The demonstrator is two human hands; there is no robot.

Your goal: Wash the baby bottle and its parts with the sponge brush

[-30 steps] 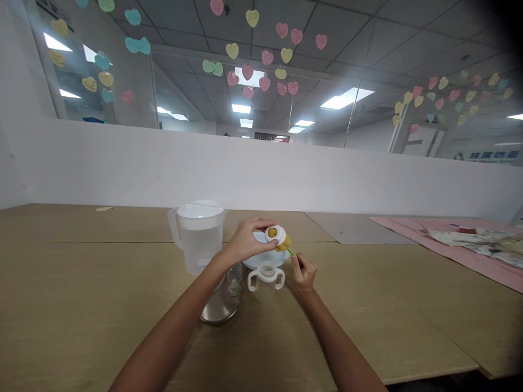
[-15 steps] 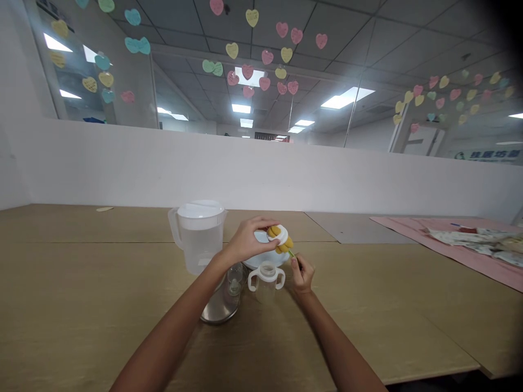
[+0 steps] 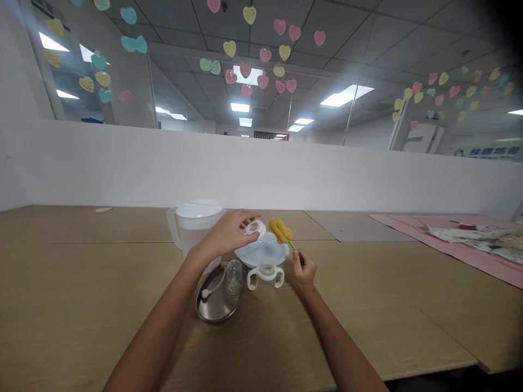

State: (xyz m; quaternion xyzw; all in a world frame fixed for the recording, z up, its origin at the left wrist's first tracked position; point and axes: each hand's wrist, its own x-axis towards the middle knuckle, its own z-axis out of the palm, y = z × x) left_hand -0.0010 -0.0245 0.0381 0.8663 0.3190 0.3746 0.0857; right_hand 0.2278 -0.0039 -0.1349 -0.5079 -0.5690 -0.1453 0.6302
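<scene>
My left hand grips a white bottle collar ring between thumb and fingers, above a pale plastic basin. A yellow sponge brush on a thin green handle is held in my right hand, its head just right of the ring and apart from it. Below stands a clear baby bottle with two white side handles and an uncovered mouth. To its left, a steel tray holds a clear dome-shaped cap and a thin tube with a white end.
A translucent lidded pitcher stands behind my left forearm. At the far right, a pink cloth carries crumpled fabric. A white wall with glass above closes off the table's back edge.
The sponge head has come out of the ring. My left hand has moved left with the ring, uncovering more of the basin and tray; my right hand stays nearly in place.
</scene>
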